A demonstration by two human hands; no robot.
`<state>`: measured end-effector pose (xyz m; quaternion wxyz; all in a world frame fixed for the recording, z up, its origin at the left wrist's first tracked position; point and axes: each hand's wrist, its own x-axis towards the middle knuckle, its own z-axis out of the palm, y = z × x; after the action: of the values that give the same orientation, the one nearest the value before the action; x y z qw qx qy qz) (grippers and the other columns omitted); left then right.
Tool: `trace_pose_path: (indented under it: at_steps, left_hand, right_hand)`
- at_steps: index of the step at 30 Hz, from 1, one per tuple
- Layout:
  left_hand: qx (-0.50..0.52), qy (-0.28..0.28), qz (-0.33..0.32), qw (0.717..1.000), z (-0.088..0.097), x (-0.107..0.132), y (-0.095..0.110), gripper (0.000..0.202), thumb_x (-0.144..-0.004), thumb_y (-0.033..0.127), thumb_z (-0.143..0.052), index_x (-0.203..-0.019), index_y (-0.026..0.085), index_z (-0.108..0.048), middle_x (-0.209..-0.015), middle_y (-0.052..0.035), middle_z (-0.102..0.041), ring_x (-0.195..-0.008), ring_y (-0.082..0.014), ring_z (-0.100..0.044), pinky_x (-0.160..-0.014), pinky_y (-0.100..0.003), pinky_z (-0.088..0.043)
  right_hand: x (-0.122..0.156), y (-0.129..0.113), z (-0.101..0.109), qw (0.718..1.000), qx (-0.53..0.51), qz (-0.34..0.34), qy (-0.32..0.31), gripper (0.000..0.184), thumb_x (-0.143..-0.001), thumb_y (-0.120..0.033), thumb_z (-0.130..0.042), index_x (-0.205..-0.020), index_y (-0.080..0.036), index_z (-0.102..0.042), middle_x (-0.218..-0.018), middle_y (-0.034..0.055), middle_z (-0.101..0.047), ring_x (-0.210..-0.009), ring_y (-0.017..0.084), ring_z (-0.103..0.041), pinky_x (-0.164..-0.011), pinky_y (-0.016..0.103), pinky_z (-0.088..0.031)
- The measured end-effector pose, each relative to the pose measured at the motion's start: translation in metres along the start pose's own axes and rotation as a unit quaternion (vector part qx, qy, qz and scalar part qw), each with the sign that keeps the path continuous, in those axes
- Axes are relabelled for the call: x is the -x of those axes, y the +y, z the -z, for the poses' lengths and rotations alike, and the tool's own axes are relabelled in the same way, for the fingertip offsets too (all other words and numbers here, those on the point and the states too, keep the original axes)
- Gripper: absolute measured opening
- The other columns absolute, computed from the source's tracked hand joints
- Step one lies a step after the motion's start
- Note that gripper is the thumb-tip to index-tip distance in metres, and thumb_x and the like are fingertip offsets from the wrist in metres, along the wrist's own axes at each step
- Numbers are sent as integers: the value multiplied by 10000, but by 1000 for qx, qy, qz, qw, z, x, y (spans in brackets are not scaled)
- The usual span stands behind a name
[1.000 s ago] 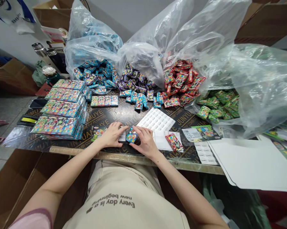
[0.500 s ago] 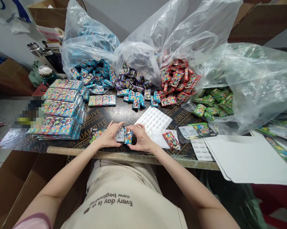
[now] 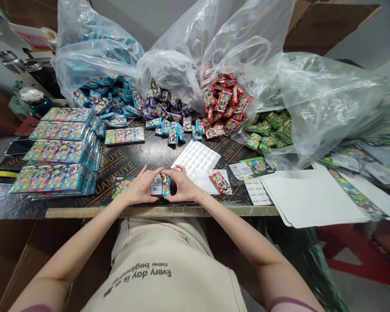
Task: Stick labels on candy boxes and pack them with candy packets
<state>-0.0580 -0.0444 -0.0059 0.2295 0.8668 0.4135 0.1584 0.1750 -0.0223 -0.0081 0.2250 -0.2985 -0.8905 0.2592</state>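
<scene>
Near the table's front edge, my left hand (image 3: 142, 187) and my right hand (image 3: 182, 186) pinch a small packet (image 3: 160, 185) between them; its blue printed side and a white barcode label both show. The fingers of both hands curl around it. Under my left hand lies a green printed card (image 3: 120, 185). Just right of my right hand lie a white sticker sheet (image 3: 196, 158) and a single red packet (image 3: 220, 182).
Stacks of finished colourful cards (image 3: 56, 156) stand at the left. Heaps of blue (image 3: 107, 97), purple (image 3: 164, 106), red (image 3: 225, 106) and green packets (image 3: 269, 130) spill from clear plastic bags at the back. White sheets (image 3: 308, 197) lie at the right.
The blue packet was lifted off the table and turned upright between both hands, now showing its barcode label. The camera view shifted right and down.
</scene>
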Motion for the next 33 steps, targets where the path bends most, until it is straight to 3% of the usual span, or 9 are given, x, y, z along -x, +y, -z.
trace_pose_path:
  at_steps: [5, 9, 14, 19, 26, 28, 30, 31, 33]
  left_hand:
    - [-6, 38, 39, 998, 5, 3, -6, 1042, -644, 310, -743, -1484, 213, -135, -1376, -136, -481, -1247, -290, -486, -1156, -561, -165]
    - [-8, 37, 36, 999, 7, 3, -10, 1063, -657, 309, -735, -1494, 230, -85, -1371, -124, -475, -1245, -278, -477, -1155, -545, -176]
    - [-93, -31, 39, 994, 7, 2, -11, 795, -693, 291, -712, -1408, 263, -366, -1289, -125, -474, -1209, -303, -455, -1105, -548, -249]
    - [-148, -74, 49, 985, 7, -1, -8, 513, -649, 281, -751, -1136, 232, -601, -1224, -121, -464, -1128, -307, -467, -1004, -483, -373]
    - [-89, -31, 85, 992, 10, 7, -12, 781, -614, 393, -803, -1321, 269, -494, -1349, -145, -426, -1280, -350, -388, -1092, -602, -227]
    - [-25, 37, 117, 992, 13, 8, -13, 862, -634, 474, -782, -1390, 273, -419, -1433, -161, -361, -1344, -361, -320, -1105, -613, -196]
    - [69, 116, 154, 979, 16, 4, -10, 811, -689, 496, -737, -1395, 262, -413, -1450, -153, -361, -1351, -334, -330, -1110, -557, -244]
    - [127, 150, 170, 966, 18, -1, -7, 776, -707, 488, -724, -1385, 251, -429, -1430, -147, -395, -1330, -316, -369, -1103, -518, -282]
    - [259, 188, 195, 927, 20, -12, 3, 711, -704, 474, -726, -1326, 214, -499, -1327, -136, -511, -1222, -284, -490, -1046, -449, -372]
  right_hand:
    - [9, -12, -10, 991, 16, -68, 117, 864, -707, -536, -701, -1418, -220, -323, -1224, 126, -607, -1163, 302, -506, -1039, 486, -223]
    - [-3, -9, -6, 997, 10, -46, 61, 658, -841, -466, -576, -1413, -235, -346, -1145, 72, -669, -1107, 246, -552, -1049, 441, -227]
    - [-62, 76, 50, 948, 173, -199, 176, 449, -854, -274, -461, -1287, -162, -501, -1317, 137, -550, -1218, 312, -413, -997, 476, -228]
    - [-115, 164, 103, 918, 305, -253, 0, 849, -647, -115, -563, -1449, -176, -294, -1467, 152, -390, -1314, 360, -286, -985, 520, -243]
    - [-121, 167, 124, 924, 303, -235, 7, 784, -626, -237, -650, -1375, -157, -432, -1285, 181, -543, -1203, 368, -432, -1030, 570, -219]
    - [-112, 147, 121, 952, 200, -219, 79, 733, -648, -312, -648, -1342, -152, -472, -1282, 176, -539, -1172, 350, -469, -1022, 540, -283]
    - [-98, 118, 107, 972, -42, -202, 111, 634, -683, -430, -621, -1255, -168, -547, -1205, 138, -595, -1069, 297, -551, -947, 468, -410]
    - [-90, 101, 96, 957, -192, -203, 82, 567, -716, -487, -578, -1189, -175, -584, -1130, 117, -633, -978, 263, -596, -883, 435, -463]
    - [-73, 64, 69, 868, -438, -234, -22, 515, -780, -579, -445, -1015, -164, -639, -959, 101, -684, -793, 219, -634, -772, 406, -516]
